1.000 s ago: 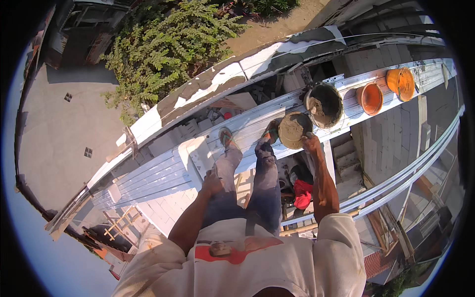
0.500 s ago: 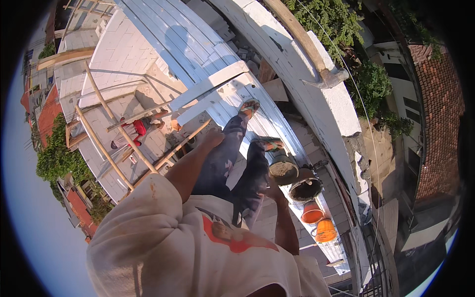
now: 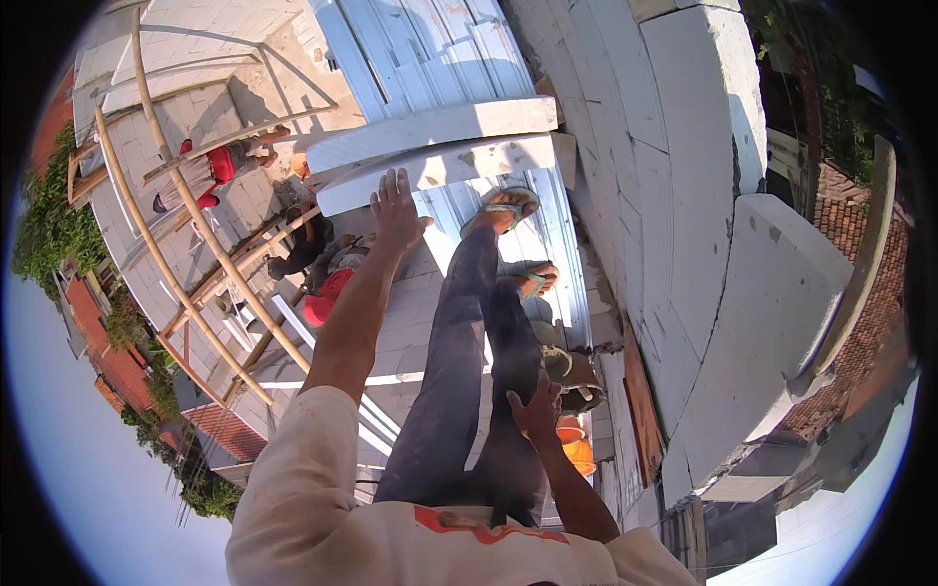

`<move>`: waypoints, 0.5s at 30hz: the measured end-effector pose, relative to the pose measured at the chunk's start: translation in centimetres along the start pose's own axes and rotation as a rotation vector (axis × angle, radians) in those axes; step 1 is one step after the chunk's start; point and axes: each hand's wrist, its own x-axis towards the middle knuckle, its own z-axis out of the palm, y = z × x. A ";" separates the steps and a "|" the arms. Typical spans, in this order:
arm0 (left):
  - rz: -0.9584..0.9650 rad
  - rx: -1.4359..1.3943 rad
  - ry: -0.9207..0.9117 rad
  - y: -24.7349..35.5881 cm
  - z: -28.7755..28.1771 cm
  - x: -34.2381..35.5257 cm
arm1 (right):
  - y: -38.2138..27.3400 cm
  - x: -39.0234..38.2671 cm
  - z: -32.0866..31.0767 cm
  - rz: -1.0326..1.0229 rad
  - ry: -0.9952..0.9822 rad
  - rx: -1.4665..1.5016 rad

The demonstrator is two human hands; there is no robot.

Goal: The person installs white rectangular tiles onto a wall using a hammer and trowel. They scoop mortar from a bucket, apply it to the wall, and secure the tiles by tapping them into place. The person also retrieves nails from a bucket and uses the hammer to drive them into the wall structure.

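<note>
Now the left hand (image 3: 396, 217) is out front! It's left the left knee and reached up to the nearer pale block (image 3: 469, 164), fingers straight and slightly apart, fingertips over its near edge; whether they touch, I can't tell. That block lies across the metal planks (image 3: 410, 59), just beside the farther block (image 3: 440, 130). And the right hand (image 3: 535, 414), on the bucket rim a second ago, is off it, down by the right leg (image 3: 513, 361), fingers parted, gripping nothing. So attention, I'd judge, has swung from the buckets (image 3: 579, 456) to the blocks, neither yet grasped.
</note>
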 end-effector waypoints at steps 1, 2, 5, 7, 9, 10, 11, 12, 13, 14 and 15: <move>0.092 0.048 0.024 -0.2 0.7 1.3 | 0.1 0.0 0.1 -0.028 0.030 -0.018; 0.176 0.093 0.048 -0.4 1.6 2.3 | 0.4 0.1 0.2 -0.058 0.055 -0.044; 0.275 0.071 0.068 -1.7 4.2 5.7 | 0.8 0.3 0.3 -0.097 0.073 -0.054; 0.323 0.082 0.015 -1.0 3.9 7.9 | 0.6 0.2 0.2 -0.064 0.064 -0.016; 0.357 0.102 -0.007 -1.2 4.0 9.3 | 1.0 0.3 0.2 -0.071 0.072 -0.003; 0.385 0.165 0.044 -1.4 4.3 9.5 | 1.3 0.4 0.4 -0.085 0.090 -0.003; 0.372 0.161 0.010 -1.6 4.9 9.8 | 1.6 0.3 0.6 -0.092 0.113 -0.001; 0.363 0.158 -0.018 -1.8 5.1 10.1 | 1.7 0.3 0.3 -0.100 0.116 -0.004; 0.355 0.157 -0.044 -2.0 5.2 10.2 | 1.7 0.2 0.0 -0.108 0.121 -0.005; 0.374 0.163 -0.013 -3.1 5.7 9.8 | 1.7 0.3 -0.5 -0.124 0.130 -0.011; 0.405 0.170 0.023 -3.5 5.8 9.7 | 1.9 0.3 -0.5 -0.126 0.130 -0.012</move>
